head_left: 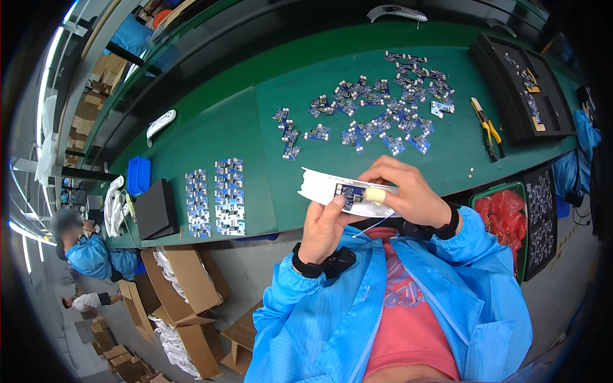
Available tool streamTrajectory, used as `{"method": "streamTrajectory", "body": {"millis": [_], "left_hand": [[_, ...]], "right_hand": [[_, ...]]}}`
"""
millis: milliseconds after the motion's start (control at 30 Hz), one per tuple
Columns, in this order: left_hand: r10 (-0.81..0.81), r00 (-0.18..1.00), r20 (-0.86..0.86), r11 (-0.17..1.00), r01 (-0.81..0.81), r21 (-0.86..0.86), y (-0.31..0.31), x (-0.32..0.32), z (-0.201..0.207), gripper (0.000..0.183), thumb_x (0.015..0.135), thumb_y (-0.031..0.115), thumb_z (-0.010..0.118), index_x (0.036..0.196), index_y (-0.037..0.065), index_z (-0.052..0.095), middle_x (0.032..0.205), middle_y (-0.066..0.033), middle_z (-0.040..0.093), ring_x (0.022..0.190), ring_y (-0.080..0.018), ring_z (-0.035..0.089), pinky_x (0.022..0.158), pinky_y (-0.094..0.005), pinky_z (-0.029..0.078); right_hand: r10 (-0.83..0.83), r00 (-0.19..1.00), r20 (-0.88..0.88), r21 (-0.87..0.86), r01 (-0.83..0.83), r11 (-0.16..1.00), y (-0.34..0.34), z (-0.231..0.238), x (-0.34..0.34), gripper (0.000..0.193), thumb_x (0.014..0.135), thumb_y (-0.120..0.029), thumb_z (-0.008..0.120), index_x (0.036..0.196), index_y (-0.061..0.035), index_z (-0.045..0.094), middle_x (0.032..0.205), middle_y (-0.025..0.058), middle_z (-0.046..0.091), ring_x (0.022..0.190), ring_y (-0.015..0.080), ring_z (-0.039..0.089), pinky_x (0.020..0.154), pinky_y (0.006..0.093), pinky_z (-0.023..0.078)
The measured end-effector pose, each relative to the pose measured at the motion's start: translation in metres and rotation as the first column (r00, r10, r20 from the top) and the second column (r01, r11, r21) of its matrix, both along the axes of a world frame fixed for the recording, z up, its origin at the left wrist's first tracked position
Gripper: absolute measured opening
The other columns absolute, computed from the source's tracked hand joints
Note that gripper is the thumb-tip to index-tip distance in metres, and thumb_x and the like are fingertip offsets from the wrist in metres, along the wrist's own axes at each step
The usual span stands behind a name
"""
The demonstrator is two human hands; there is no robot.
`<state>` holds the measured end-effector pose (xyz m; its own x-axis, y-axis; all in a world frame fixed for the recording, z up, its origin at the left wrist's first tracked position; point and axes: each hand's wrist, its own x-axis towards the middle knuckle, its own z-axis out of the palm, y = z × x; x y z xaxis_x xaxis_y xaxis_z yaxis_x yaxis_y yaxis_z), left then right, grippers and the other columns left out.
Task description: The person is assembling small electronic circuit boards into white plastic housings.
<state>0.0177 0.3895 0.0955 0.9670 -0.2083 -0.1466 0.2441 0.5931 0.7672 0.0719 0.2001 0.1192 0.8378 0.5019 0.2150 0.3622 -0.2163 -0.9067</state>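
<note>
My left hand (pixel 324 226) and my right hand (pixel 408 191) together hold a white cloth or sheet (pixel 319 185) with a small blue circuit board (pixel 351 191) lying on it, close to my chest. The left thumb presses the board's lower edge. My right thumb, wrapped in yellowish tape, rests on the board's right end, and a thin white stick (pixel 373 225) pokes out below that hand. Both wrists wear black straps, and my sleeves are light blue.
A green bench mat (pixel 242 121) carries a scattered heap of blue circuit boards (pixel 383 108) and two neat board panels (pixel 217 196). Yellow-handled pliers (pixel 488 131) lie beside black trays (pixel 517 83). Cardboard boxes (pixel 185 281) stand on the floor; another person in blue (pixel 89 252) sits far left.
</note>
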Motion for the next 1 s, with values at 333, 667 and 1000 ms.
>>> {"method": "streamTrajectory", "body": {"millis": [333,667,1000], "left_hand": [[0.027,1.000,0.006,0.955,-0.027,0.296,0.028,0.028,0.020,0.035,0.097,0.010,0.045,0.128,-0.005,0.043,0.121,-0.0152,0.057,0.110,-0.0272,0.060,0.091,-0.0446,0.054],[0.389,0.921,-0.006,0.920,-0.388,0.048,0.172,0.319,0.015,0.035,0.100,0.012,0.035,0.125,-0.013,0.035,0.123,-0.0283,0.049,0.117,-0.0408,0.051,0.099,-0.0553,0.046],[0.334,0.902,-0.273,0.937,-0.350,-0.012,0.221,0.445,-0.070,0.049,0.100,0.025,0.043,0.125,-0.016,0.034,0.124,-0.0355,0.046,0.109,-0.0505,0.055,0.091,-0.0581,0.051]], "right_hand": [[0.092,0.987,-0.134,0.140,-0.073,0.987,0.011,-0.012,0.026,0.024,0.084,-0.009,0.065,0.106,0.0004,0.064,0.098,0.0089,0.059,0.085,0.0183,0.058,0.073,0.0286,0.048],[-0.171,0.950,-0.263,0.275,0.244,0.930,-0.016,-0.039,0.073,0.012,0.091,-0.001,0.051,0.100,0.0011,0.059,0.094,0.0061,0.056,0.082,0.0135,0.055,0.072,0.0252,0.044],[-0.256,0.854,-0.454,0.223,0.387,0.895,-0.023,-0.042,0.082,0.011,0.091,-0.001,0.050,0.099,-0.0001,0.057,0.085,0.0063,0.057,0.074,0.0128,0.054,0.067,0.0246,0.043]]}}
